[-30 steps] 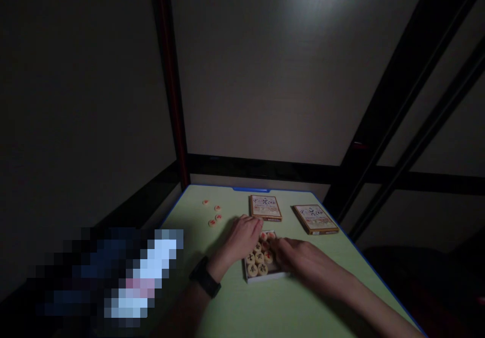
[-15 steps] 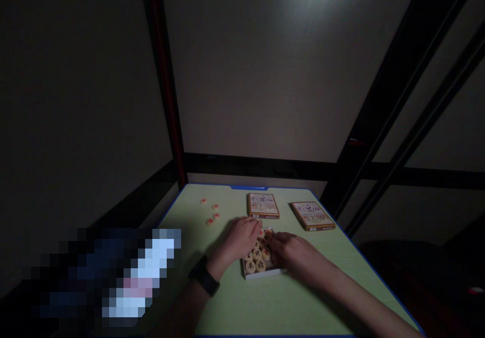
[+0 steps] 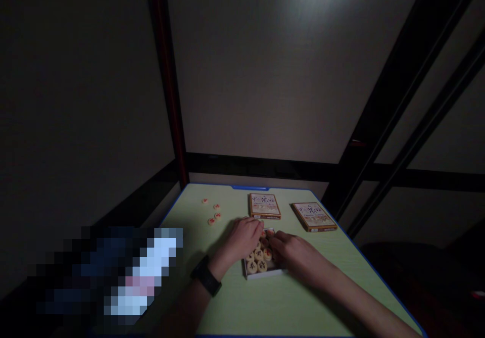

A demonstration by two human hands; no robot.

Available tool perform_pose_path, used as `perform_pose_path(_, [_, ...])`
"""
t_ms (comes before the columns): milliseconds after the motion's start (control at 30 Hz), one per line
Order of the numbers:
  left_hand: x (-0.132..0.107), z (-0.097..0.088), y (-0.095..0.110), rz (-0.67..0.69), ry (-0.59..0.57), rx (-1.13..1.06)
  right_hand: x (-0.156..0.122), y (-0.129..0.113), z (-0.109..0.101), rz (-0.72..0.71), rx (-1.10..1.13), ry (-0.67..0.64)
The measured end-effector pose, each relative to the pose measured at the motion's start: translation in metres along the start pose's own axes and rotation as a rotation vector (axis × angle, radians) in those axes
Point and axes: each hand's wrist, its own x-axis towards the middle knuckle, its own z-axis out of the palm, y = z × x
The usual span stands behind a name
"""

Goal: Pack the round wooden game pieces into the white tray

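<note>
A shallow white-edged box tray (image 3: 266,274) lies on the table, holding several round wooden Chinese chess pieces (image 3: 261,266) with black or red characters. My left hand (image 3: 244,237), a black watch at its wrist, curls over the tray's far left side, fingertips at the upper edge. From the right, my right hand (image 3: 290,249) reaches into the tray, its fingers bent together at a Chinese chess piece near the upper middle. That piece is mostly hidden by the fingers and dim. Both hands cover parts of the tray's sides.
Several loose pieces with red characters (image 3: 217,216) lie at the table's far left. One printed flat box (image 3: 264,205) sits behind the tray, another box (image 3: 313,215) to the right. The green table (image 3: 235,307) has a blue rim. A pixelated patch (image 3: 147,267) covers the lower left.
Both hands stay at the tray almost unmoved; the right fingers shift only slightly among the pieces. The whole view has drifted a little to the right.
</note>
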Motion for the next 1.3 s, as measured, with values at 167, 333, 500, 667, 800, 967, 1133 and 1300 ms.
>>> perform_pose_path(167, [0.001,0.001,-0.002,0.007,0.010,0.028,-0.003,0.004,0.005,-0.045,0.047,0.019])
perform_pose_path(333, [-0.001,-0.002,0.002,0.013,-0.003,0.050,-0.002,0.003,0.003,-0.019,0.087,-0.006])
perform_pose_path(500, [0.000,-0.011,-0.002,-0.045,0.048,0.086,-0.004,0.000,-0.010,-0.010,0.152,-0.038])
perform_pose_path(667, [-0.004,-0.037,-0.034,-0.375,0.158,0.311,0.018,0.008,-0.029,0.008,0.194,0.059])
perform_pose_path(800, [-0.009,-0.052,-0.070,-0.594,0.151,0.315,0.078,0.016,-0.029,-0.078,0.190,0.105])
perform_pose_path(967, [-0.011,-0.053,-0.094,-0.726,0.209,0.353,0.173,0.001,-0.007,-0.182,0.057,-0.017])
perform_pose_path(1133, [-0.013,-0.051,-0.094,-0.742,0.178,0.363,0.225,-0.025,0.021,-0.202,-0.016,-0.071])
perform_pose_path(1300, [-0.013,-0.057,-0.091,-0.775,0.147,0.323,0.243,-0.030,0.029,-0.210,-0.073,-0.102])
